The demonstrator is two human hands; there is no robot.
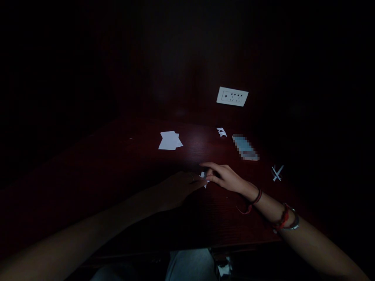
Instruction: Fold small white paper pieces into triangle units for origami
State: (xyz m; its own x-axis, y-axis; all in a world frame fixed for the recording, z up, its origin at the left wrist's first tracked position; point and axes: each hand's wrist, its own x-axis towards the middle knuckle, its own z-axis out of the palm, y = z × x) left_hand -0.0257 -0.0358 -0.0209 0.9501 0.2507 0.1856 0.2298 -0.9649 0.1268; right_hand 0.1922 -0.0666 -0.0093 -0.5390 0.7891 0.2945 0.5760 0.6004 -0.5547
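Two bare hands meet over a dark red worktop (196, 150), seen from the head camera in dim light. Between them, near the middle of the worktop, we find a small piece of white paper (203, 174) with pointed corners. The right hand (224, 176) reaches it from the right: its thumb and bent fingers are drawn nearly together on the paper in a light pinch, while the forefinger extends above it. The left hand (181, 187), in deep shadow and wearing a ring (191, 178), brings its fingers to the paper's left side; we cannot tell how far they are open or whether they grip it. On the right forearm we note a red bracelet (283, 218) beside a metallic bangle (295, 223).

Beyond the hands, to the left, lie overlapping white sheets (169, 141), set at an angle to one another. To the right, we see some small angular paper scraps (222, 132), a smartphone (245, 149) obscured by pixelation and, nearer the arm, two crossed white strips (277, 173). A white socket panel (232, 96) is mounted behind the worktop. Below the front edge, we see a denim-clad leg (191, 265).
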